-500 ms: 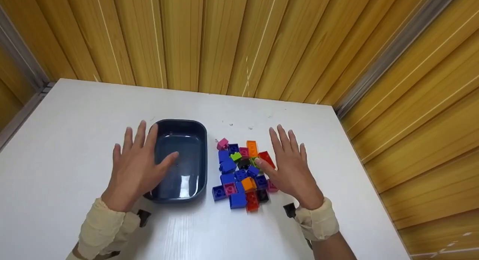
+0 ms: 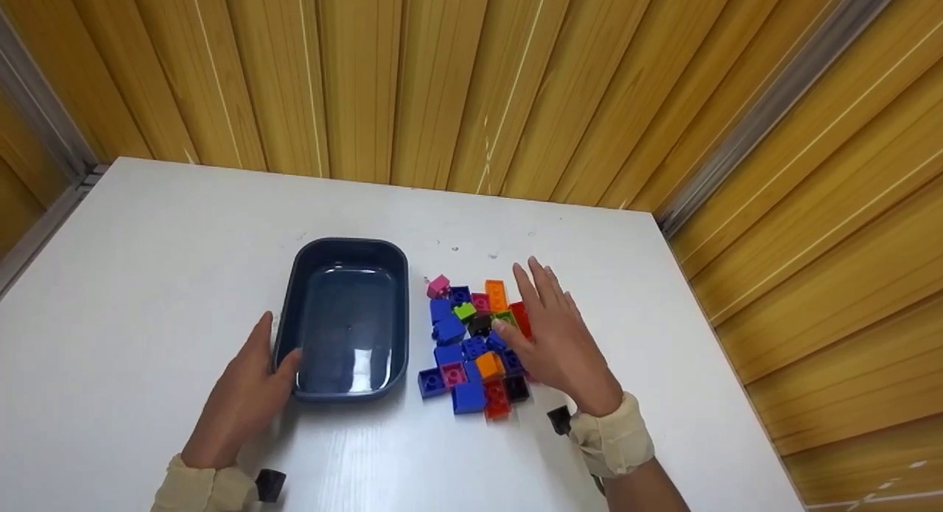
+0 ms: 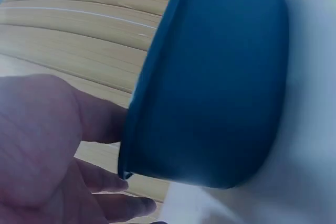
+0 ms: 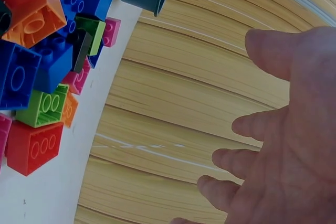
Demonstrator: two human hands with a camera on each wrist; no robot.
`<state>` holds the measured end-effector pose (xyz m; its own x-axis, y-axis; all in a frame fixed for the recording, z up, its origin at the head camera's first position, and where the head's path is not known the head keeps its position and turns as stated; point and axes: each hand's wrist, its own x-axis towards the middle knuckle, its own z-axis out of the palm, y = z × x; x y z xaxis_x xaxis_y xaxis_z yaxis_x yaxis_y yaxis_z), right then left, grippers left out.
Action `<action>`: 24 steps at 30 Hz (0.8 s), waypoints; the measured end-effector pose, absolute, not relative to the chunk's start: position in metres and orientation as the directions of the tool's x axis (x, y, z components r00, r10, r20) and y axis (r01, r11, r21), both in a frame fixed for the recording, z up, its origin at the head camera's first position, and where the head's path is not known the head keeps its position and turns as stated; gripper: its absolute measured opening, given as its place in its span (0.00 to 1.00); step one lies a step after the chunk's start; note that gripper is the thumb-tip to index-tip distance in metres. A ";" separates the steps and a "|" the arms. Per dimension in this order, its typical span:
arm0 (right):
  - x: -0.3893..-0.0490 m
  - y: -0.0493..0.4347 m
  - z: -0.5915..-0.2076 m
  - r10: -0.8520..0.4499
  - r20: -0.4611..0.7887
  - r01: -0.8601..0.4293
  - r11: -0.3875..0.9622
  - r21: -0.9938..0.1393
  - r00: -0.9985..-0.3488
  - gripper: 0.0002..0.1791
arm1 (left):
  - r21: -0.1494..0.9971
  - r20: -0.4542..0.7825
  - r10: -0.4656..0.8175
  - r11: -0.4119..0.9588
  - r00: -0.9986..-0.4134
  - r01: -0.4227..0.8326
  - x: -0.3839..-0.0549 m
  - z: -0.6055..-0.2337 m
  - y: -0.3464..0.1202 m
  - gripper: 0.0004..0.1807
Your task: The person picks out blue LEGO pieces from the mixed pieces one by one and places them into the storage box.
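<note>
A dark blue rectangular tub (image 2: 346, 306) stands on the table, its inside bare. My left hand (image 2: 239, 398) is at the tub's near left corner. Its thumb reaches over the rim (image 3: 149, 72), where the thumb tip is hidden in the left wrist view; the other fingers stay loosely extended outside the wall. To the right of the tub lies a pile of toy building bricks (image 2: 468, 398) in blue, pink, orange, red, green and black. Over the right side of this pile hovers my right hand (image 2: 563, 342), fingers spread and holding nothing.
A white table (image 2: 184, 239) carries everything, with a wooden slatted wall (image 2: 442, 77) behind and another at the right. A red brick (image 4: 34, 148) and a light green brick (image 4: 44, 107) lie at the pile's edge.
My left hand has dropped toward me and left, from above the tub to its near left corner. The right hand has shifted slightly left over the bricks.
</note>
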<state>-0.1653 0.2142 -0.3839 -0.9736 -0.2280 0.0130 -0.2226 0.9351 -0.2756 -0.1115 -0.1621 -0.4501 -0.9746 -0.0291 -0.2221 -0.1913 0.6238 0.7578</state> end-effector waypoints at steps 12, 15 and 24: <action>-0.170 0.194 -0.393 -0.248 -0.009 -0.230 0.912 -0.341 -0.969 0.46 | 0.832 -0.179 -0.032 0.529 -0.983 -0.168 -0.111 -0.463 -0.150 0.40; -0.174 0.184 -0.395 -0.271 -0.010 -0.254 0.913 -0.319 -0.962 0.43 | 0.839 -0.176 -0.037 0.517 -0.984 -0.169 -0.112 -0.465 -0.151 0.39; -0.190 0.154 -0.409 -0.361 -0.060 -0.338 0.910 -0.242 -0.931 0.31 | 0.840 -0.191 -0.048 0.509 -0.980 -0.188 -0.111 -0.471 -0.149 0.39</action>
<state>-0.1897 0.1539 -0.4093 -0.9305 -0.3613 -0.0599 -0.3376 0.9097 -0.2417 -0.1106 -0.1493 -0.4713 -0.9805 -0.0483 -0.1907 -0.1884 0.5087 0.8400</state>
